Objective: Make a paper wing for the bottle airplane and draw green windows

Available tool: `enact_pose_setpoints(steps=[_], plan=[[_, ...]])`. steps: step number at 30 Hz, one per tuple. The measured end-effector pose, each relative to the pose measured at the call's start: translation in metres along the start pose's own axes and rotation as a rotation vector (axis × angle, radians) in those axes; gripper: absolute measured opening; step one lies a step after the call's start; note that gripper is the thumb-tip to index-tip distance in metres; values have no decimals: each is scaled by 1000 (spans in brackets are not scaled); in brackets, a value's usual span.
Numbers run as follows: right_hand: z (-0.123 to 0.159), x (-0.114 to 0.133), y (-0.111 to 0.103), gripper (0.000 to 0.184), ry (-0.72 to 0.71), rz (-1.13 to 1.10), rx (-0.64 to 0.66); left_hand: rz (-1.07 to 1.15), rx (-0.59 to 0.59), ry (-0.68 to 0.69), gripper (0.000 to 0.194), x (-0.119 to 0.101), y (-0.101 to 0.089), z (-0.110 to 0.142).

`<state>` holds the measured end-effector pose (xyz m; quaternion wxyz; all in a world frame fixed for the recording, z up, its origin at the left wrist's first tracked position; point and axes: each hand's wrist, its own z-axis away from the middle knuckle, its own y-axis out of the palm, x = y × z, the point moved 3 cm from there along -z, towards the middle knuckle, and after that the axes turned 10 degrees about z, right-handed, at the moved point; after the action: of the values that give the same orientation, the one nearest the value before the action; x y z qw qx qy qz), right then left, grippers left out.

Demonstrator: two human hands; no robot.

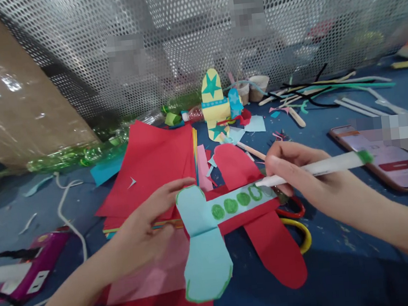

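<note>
A red paper airplane (278, 254) lies in front of me, faced with light blue paper (205, 261) on its tail and body. Along the body strip runs a row of green dots; the rightmost is only an outline. My right hand (299, 168) grips a white marker with a green end (321, 166), its tip at that outlined dot. At the tail's left edge, my left hand (150, 230) holds the airplane, its fingertips partly hidden by the paper. Red-and-yellow-handled scissors (305, 234) lie partly under the right wing.
A stack of coloured paper (165, 161) sits left of the airplane. A yellow paper airplane (216, 108) and bottles stand at the mesh panel (179, 44). A phone (378, 160) lies right; a purple power strip (38, 265) lies left. Straws (324, 88) lie at back right.
</note>
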<state>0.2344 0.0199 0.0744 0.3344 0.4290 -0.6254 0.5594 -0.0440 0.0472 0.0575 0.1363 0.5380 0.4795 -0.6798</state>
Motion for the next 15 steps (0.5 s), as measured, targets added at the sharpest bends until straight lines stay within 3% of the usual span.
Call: enact_pose_setpoints(steps=[2, 4, 6, 8, 11, 15], plan=[[1, 1, 1, 31, -2, 14, 19, -60, -92, 26, 33, -8, -10, -12], [2, 2, 3, 27, -10, 44, 39, -66, -138, 12, 27, -19, -13, -28], [2, 2, 4, 20, -10, 66, 42, -17, -75, -19, 23, -31, -9, -46], [3, 1, 6, 17, -8, 94, 33, 57, 61, -22, 17, -41, 1, -62], [3, 1, 7, 20, -20, 134, 5, 91, 216, -7, 13, -46, 19, -80], [4, 1, 7, 26, -38, 151, 2, 207, 283, 87, 25, -39, 39, -90]])
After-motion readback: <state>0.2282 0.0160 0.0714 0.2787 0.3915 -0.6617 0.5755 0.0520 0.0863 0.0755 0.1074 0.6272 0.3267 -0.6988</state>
